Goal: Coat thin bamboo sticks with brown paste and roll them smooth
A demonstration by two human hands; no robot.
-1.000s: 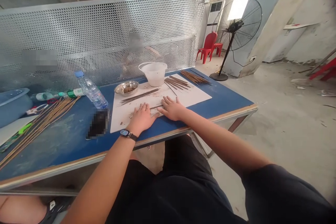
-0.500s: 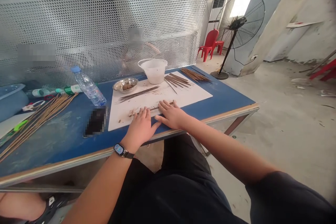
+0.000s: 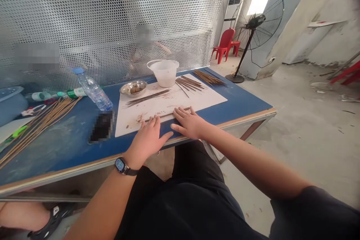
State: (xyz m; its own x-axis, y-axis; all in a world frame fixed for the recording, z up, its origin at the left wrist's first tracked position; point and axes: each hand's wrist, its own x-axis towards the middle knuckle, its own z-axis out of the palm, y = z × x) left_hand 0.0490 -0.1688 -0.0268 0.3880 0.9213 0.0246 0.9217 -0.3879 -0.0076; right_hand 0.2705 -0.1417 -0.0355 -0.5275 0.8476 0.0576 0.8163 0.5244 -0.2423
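Note:
My left hand (image 3: 148,137) and my right hand (image 3: 189,122) lie flat, fingers stretched, at the near edge of a white board (image 3: 197,99) on the blue table (image 3: 67,138). Their fingertips press on a thin brown stick (image 3: 166,114) lying across the board. My left wrist wears a watch (image 3: 121,165). Farther up the board lie a bundle of thin dark sticks (image 3: 147,98) and another bundle of brown sticks (image 3: 189,84).
A white plastic bowl (image 3: 164,72), a small metal dish (image 3: 133,88), a water bottle (image 3: 92,89), a dark phone (image 3: 101,126) and long bamboo sticks (image 3: 39,123) lie on the table. A perforated metal screen (image 3: 112,26) backs it, a person behind. A fan (image 3: 254,26) stands right.
Both hands slid toward me, from the middle of the board to its near edge, rolling the thin stick along under the fingers.

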